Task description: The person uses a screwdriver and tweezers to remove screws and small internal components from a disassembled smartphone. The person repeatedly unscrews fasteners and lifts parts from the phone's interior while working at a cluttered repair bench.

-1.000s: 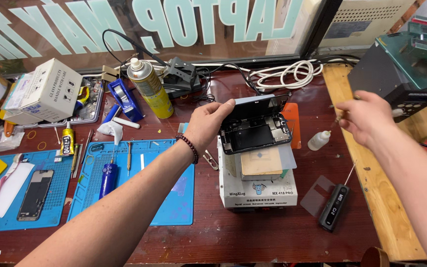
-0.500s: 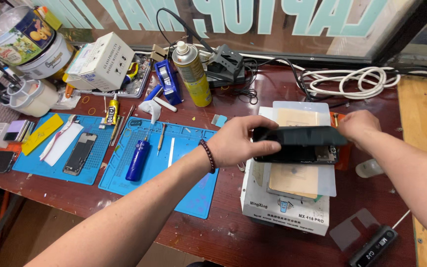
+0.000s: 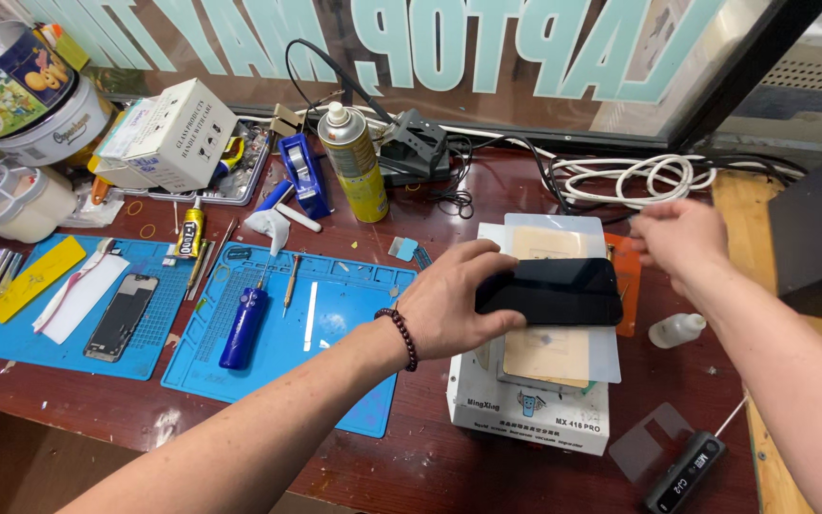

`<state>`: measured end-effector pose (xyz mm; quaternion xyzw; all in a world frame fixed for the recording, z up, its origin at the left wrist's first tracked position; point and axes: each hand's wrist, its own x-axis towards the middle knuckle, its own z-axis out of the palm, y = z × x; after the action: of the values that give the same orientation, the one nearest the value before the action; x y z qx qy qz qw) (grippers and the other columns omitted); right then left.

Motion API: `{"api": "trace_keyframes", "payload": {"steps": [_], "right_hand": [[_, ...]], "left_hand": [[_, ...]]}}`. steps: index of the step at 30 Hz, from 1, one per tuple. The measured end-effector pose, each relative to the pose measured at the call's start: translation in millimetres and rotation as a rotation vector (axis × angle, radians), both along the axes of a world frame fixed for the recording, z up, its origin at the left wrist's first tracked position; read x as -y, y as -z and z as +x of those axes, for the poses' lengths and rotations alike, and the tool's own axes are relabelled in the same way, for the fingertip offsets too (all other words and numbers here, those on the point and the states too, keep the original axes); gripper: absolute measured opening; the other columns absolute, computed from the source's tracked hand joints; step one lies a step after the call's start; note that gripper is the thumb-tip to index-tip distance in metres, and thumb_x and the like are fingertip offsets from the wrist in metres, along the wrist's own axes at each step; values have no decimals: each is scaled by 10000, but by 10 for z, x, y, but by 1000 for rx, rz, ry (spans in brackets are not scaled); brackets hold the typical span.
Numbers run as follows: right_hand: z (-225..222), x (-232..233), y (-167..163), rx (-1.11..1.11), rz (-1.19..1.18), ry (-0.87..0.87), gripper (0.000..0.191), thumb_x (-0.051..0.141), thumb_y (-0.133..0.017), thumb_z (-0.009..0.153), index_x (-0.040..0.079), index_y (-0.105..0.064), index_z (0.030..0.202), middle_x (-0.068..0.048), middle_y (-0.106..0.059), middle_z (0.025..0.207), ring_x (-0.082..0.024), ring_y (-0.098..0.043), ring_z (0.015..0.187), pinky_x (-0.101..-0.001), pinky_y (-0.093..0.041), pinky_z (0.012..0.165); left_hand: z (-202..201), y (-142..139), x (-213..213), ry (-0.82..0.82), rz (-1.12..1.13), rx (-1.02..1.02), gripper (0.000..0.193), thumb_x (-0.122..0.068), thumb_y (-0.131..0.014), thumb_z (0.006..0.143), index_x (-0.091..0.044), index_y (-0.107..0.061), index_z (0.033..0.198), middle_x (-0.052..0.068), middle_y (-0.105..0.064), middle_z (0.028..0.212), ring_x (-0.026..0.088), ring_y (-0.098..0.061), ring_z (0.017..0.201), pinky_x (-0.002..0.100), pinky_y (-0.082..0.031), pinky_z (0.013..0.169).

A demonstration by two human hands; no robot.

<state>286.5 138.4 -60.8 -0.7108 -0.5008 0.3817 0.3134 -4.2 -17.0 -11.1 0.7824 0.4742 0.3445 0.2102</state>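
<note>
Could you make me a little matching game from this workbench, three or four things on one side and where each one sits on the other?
Things:
1. black phone
2. blue pen tool
3. spray can
4. white cable coil

Places:
A. lying on the blue mat
B. upright beside the blue tape dispenser
C. under the left hand, on the white box
D. at the back, beyond the right hand

Pairs: 1-C, 2-A, 3-B, 4-D

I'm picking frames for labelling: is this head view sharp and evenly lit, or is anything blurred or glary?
Head view: the left hand and the black phone are sharp; the right hand is slightly motion-blurred; light is soft and even, with mild glare on the wooden table; wide-angle bending shows at the edges.
</note>
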Motion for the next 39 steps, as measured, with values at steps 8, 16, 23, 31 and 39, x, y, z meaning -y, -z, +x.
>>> {"api": "trace_keyframes", "payload": {"steps": [8,16,23,31,39], "right_hand": [[-515,449,-1003,-131,396,-208,162,102,-718,955,14,-716,1090,-48,-718,849,-67,-601,639,-217,-479,549],[-1279,984,-1069,-219,94,-429,194,193,-681,928,44,-751,1029,-33,-744,788,-66,-591,562,-235,-474,488],[-1942,1100,-927,-227,-75,-567,240,200,-669,925,55,-736,1104,-41,-769,825,-70,-651,622,-233,-512,486],[-2347,1108,-673,-219,-170,-577,267,195,-660,926,37,-723,1131,-41,-765,858,-70,-668,638,-231,-539,513],[-2275,1098,-785,-150,-202,-525,267,173,-640,937,47,-726,1156,-35,-760,863,-66,-661,659,-225,-548,534]], "left_hand": [[-243,146,-294,-288,-202,236,161,-187,-746,846,-60,-771,942,82,-790,856,182,-777,761,307,-604,700],[-1493,658,-722,-817,-509,643,202,-21,-568,893,-41,-740,997,159,-758,855,177,-715,610,372,-600,613],[-2804,1447,-774,-1312,-431,201,116,-139,-744,840,-111,-812,929,151,-769,960,284,-758,894,384,-569,853],[-3708,2180,-842,-1642,-643,66,341,-95,-782,796,28,-690,1101,220,-719,1092,326,-728,963,402,-591,795],[-3595,1877,-672,-1309,-752,-253,422,-219,-849,831,35,-714,1140,251,-698,1194,360,-694,1079,439,-564,870]]}}
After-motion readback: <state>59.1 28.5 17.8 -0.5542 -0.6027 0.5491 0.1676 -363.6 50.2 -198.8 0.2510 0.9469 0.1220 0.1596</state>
